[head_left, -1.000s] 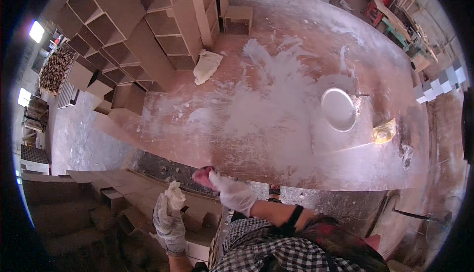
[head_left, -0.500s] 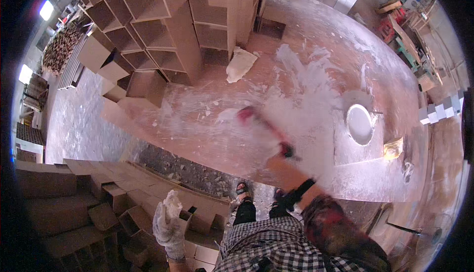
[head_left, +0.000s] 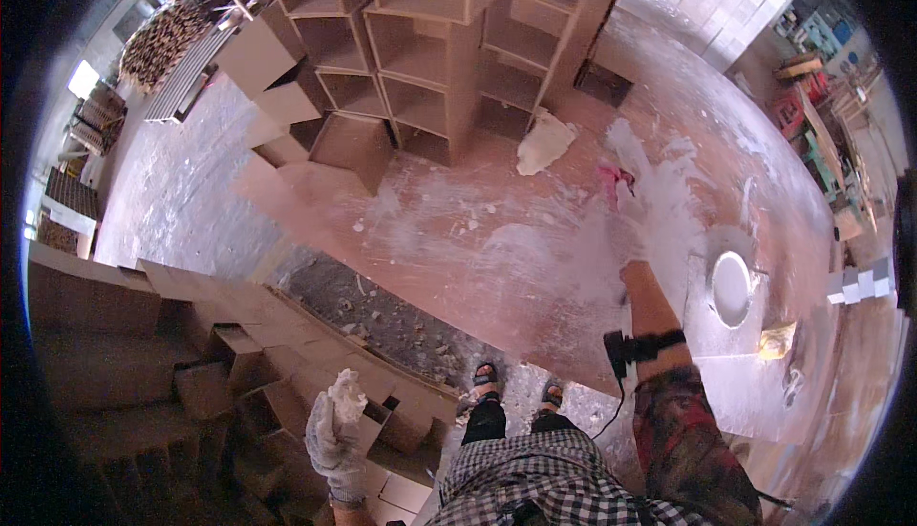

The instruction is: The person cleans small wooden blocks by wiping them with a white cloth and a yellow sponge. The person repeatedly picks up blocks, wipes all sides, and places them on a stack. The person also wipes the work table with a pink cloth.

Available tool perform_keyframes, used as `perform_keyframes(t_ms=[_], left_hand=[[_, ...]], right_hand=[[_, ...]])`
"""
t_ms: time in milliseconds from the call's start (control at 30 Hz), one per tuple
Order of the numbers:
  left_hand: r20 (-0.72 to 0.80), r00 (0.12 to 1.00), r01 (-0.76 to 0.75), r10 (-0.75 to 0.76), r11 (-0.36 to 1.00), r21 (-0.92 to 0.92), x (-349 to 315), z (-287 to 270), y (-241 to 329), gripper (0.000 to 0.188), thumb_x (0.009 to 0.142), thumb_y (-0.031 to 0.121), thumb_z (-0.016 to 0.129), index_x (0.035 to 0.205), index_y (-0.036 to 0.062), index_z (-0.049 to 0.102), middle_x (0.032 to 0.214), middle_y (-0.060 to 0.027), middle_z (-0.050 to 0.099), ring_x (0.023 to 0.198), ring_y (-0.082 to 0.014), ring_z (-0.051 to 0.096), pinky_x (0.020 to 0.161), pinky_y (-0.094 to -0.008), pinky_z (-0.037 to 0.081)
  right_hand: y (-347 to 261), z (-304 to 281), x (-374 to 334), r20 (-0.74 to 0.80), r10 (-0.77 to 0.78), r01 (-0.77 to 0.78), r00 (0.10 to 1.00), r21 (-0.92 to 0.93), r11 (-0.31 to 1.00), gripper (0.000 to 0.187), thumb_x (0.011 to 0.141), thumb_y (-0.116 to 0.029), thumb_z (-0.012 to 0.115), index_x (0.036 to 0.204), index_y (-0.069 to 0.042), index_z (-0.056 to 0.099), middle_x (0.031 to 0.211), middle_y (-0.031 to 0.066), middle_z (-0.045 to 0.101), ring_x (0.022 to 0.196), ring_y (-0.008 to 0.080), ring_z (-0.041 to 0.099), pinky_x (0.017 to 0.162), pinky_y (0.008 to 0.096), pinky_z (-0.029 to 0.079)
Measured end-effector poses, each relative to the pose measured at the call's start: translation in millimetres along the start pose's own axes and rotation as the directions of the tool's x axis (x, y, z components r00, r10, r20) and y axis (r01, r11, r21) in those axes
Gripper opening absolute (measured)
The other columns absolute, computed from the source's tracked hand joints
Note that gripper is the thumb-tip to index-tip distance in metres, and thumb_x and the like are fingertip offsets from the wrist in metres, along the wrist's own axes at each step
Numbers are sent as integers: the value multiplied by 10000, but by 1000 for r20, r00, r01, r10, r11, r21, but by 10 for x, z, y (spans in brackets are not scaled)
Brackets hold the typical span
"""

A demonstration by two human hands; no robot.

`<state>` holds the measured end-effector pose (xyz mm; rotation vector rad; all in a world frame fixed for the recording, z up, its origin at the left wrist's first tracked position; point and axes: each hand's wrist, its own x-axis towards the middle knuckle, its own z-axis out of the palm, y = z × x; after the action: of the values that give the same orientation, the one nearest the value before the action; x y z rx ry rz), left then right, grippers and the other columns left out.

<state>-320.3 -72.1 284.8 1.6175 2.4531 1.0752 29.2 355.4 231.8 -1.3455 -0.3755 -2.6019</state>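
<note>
My left hand (head_left: 334, 445), in a whitish knit glove, is raised at the lower left. Its fingers close round a crumpled off-white piece (head_left: 346, 394) whose material I cannot make out. My right arm reaches out over a reddish-brown board (head_left: 430, 268) smeared with white paste (head_left: 659, 177). Motion smears my right hand (head_left: 623, 237), and its fingers do not show clearly. Just beyond it is a blurred red tool (head_left: 613, 182), seemingly in its grip; its kind cannot be read. A black strapped device (head_left: 630, 346) with a cable sits on my right forearm.
Brown cardboard compartments (head_left: 411, 48) stand stacked at the board's far edge. More cardboard boxes (head_left: 105, 335) fill the lower left. A round white-rimmed container (head_left: 733, 289) stands on the right, near a yellowish packet (head_left: 777, 341). An off-white scrap (head_left: 546, 142) lies by the stack.
My right hand and the red tool have swept away from me and to the right across the board. The whole view has shifted; my left hand still holds the crumpled piece.
</note>
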Motion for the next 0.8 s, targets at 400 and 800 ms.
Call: perform_keyframes(t_ms=[400, 800], left_hand=[[18, 1000, 13, -16, 985, 173, -212, -209, 90, 441, 904, 290, 609, 1243, 19, 526, 1210, -191, 600, 1101, -353, 596, 934, -437, 469], [145, 986, 154, -80, 769, -621, 386, -161, 435, 502, 960, 57, 395, 1452, 5, 310, 1432, -277, 370, 1290, -395, 426, 1075, -469, 353]], right_hand=[[111, -2611, 1866, -275, -937, -834, 216, 447, -324, 288, 894, -117, 433, 1139, 4, 525, 1077, 206, 642, 878, 314, 678, 682, 463, 539], [1026, -866, 850, -125, -896, -779, 426, 453, -434, 317, 919, -278, 501, 1149, -91, 614, 1033, 99, 676, 963, 245, 646, 805, 383, 509]])
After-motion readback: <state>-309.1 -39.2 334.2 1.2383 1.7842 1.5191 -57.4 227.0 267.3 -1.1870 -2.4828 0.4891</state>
